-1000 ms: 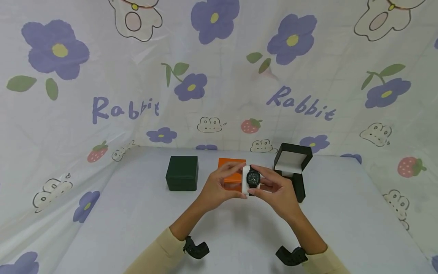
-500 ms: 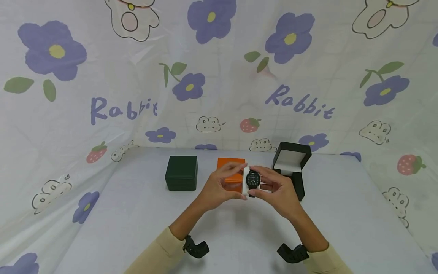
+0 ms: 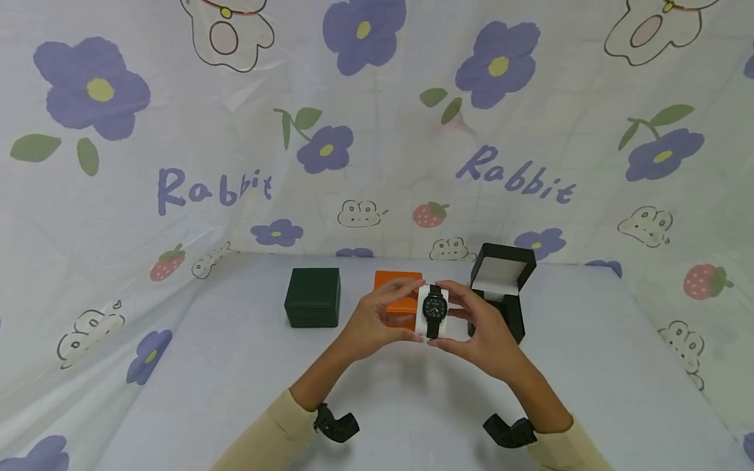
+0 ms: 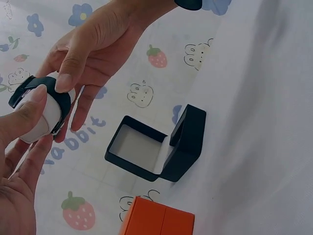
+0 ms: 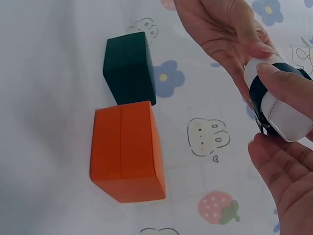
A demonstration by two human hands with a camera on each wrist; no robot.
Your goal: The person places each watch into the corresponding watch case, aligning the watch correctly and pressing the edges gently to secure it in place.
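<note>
A black wristwatch [image 3: 434,307] with a squarish dial is wrapped round a white watch cushion [image 3: 421,320], held up above the table between both hands. My left hand [image 3: 377,317] grips the cushion from the left, thumb below and fingers above. From the right, my right hand [image 3: 483,333] holds the same cushion, its thumb at the lower end and fingers at the upper end. The left wrist view shows the strap [image 4: 58,98] from the side with both thumbs pressing near it. In the right wrist view the cushion's white end [image 5: 288,120] faces the camera.
Behind the hands stands an orange box [image 3: 398,281], partly hidden. A closed dark green box [image 3: 313,297] is to its left. An open black watch box [image 3: 512,317] with its lid raised stands at right. A patterned cloth hangs behind the white table [image 3: 235,366].
The right hand's thumb and fingers have shifted off the watch towards the cushion's right edge. More of the lower strap shows. The left hand stays about where it was.
</note>
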